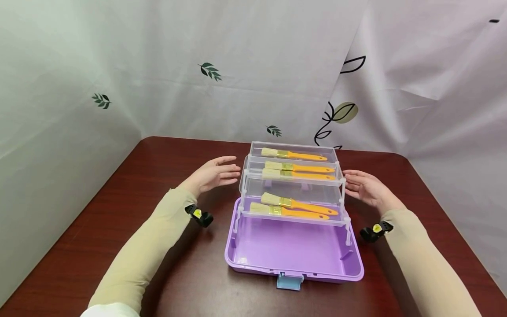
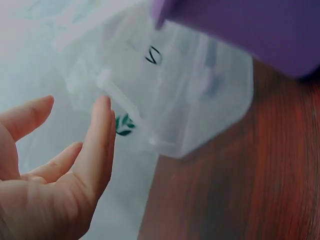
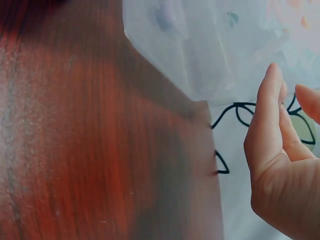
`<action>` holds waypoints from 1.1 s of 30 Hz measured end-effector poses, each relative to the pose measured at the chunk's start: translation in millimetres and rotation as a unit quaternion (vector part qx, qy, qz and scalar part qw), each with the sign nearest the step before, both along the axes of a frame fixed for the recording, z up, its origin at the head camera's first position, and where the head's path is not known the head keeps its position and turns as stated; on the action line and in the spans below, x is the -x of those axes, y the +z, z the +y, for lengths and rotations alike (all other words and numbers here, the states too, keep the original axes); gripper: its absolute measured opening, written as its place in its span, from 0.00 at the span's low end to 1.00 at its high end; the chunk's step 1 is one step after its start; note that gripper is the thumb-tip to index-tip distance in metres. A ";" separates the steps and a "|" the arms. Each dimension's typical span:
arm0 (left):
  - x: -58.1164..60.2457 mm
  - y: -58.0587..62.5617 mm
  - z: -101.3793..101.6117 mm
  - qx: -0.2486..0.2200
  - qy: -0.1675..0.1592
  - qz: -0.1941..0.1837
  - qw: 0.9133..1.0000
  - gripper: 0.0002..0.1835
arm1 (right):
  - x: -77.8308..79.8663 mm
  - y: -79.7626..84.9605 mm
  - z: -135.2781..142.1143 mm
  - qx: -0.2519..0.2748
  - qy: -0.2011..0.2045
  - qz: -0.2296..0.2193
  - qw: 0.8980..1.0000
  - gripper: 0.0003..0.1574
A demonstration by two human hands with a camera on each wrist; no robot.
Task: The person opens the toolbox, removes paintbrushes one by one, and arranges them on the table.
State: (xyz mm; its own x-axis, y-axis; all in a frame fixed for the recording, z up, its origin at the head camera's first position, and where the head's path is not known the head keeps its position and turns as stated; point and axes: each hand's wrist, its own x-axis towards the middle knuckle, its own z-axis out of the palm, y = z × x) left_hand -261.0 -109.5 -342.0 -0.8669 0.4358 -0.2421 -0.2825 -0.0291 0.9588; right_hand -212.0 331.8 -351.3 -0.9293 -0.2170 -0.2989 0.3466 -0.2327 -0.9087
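Observation:
A purple toolbox (image 1: 293, 246) stands unlatched, its clear tiered trays (image 1: 293, 184) raised above the base. Several paintbrushes with yellow handles and pale bristles lie in them: one brush (image 1: 305, 156) at the back, a pair (image 1: 313, 168) in front of it, and two more (image 1: 305, 213) in the lower tray. Just left of the trays is my left hand (image 1: 210, 175), fingers spread and holding nothing. On the other side my right hand (image 1: 368, 190) has straight fingers, fingertips right by the upper tray's edge. Both wrist views show the clear plastic (image 2: 215, 115) beyond empty fingers.
The box's light blue latch (image 1: 290, 281) hangs down at the front. Under everything is a dark red-brown wooden table (image 1: 178, 273). A pale curtain (image 1: 178, 53) with leaf prints encloses the back and sides. Black straps (image 1: 199, 215) sit on both wrists.

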 end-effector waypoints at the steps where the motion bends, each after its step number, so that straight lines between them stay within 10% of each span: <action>1: -2.1 2.6 -0.5 -0.005 -0.006 0.000 1.000 0.30 | -0.8 2.3 0.0 0.001 0.002 0.002 1.000 0.15; 24: -45.1 36.1 8.0 0.017 -0.090 0.029 0.995 0.36 | -3.1 64.8 -24.3 -0.002 0.082 0.090 0.993 0.15; 33: -50.7 29.8 13.5 0.076 -0.097 0.056 0.991 0.41 | 10.6 92.5 -50.7 -0.130 0.086 0.110 0.982 0.09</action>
State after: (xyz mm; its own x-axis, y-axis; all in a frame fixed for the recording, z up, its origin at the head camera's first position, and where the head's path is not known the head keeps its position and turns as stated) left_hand -210.3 -96.0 -312.2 -0.7950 0.5636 -0.2245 -0.1602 0.1618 0.9737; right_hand -222.7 281.1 -258.8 -0.9337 -0.3197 -0.1615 0.1493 0.0625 -0.9868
